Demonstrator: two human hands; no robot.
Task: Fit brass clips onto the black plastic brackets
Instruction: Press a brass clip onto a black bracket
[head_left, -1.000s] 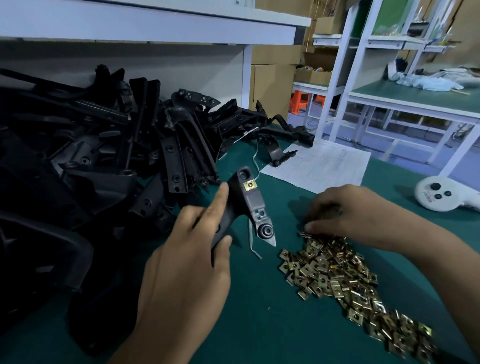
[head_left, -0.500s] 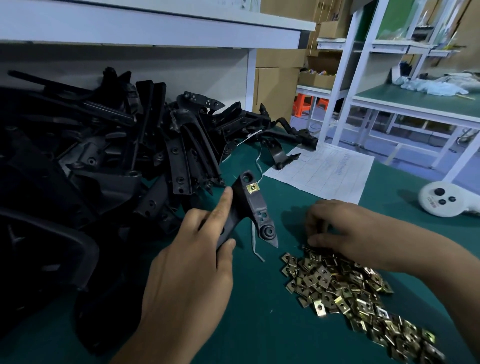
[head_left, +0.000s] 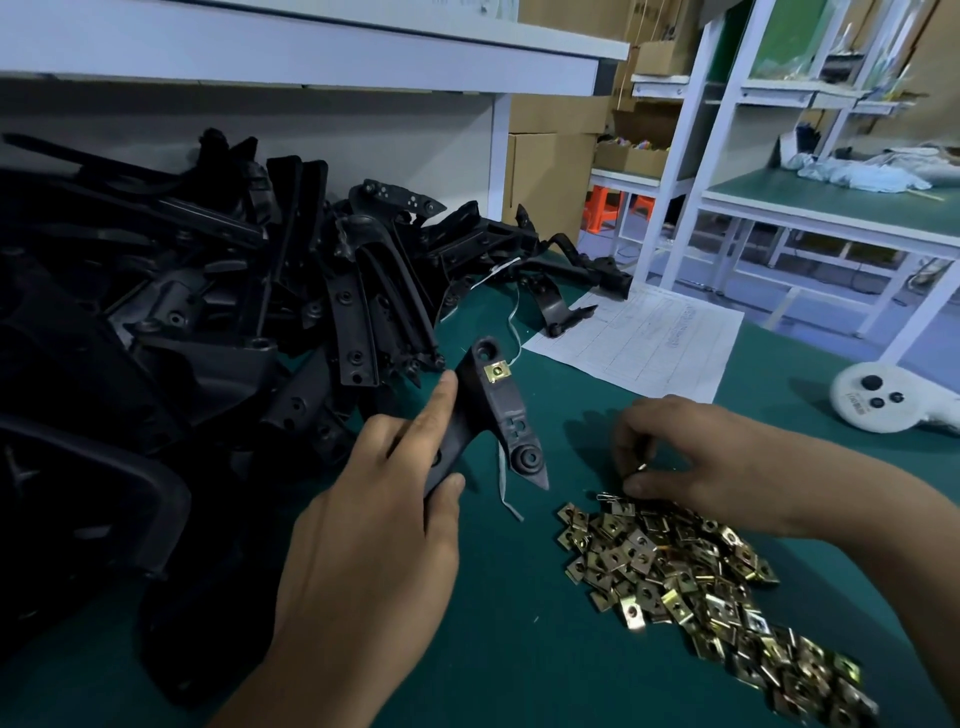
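My left hand (head_left: 374, 525) grips a black plastic bracket (head_left: 498, 410) above the green table, index finger stretched along its left edge. One brass clip (head_left: 496, 371) sits fitted near the bracket's upper end. To the right lies a heap of loose brass clips (head_left: 675, 577). My right hand (head_left: 691, 460) rests at the heap's far edge, fingers curled down and pinching what looks like a single brass clip (head_left: 640, 468). A big pile of black brackets (head_left: 218, 312) fills the left side of the table.
A printed paper sheet (head_left: 644, 338) lies beyond the hands. A white controller (head_left: 878, 400) sits at the right table edge. A white shelf runs overhead at the back; white-framed benches and cardboard boxes stand behind the table.
My right hand slid a little nearer along the far edge of the clip heap and closed its fingertips there. The left hand kept the bracket nearly still.
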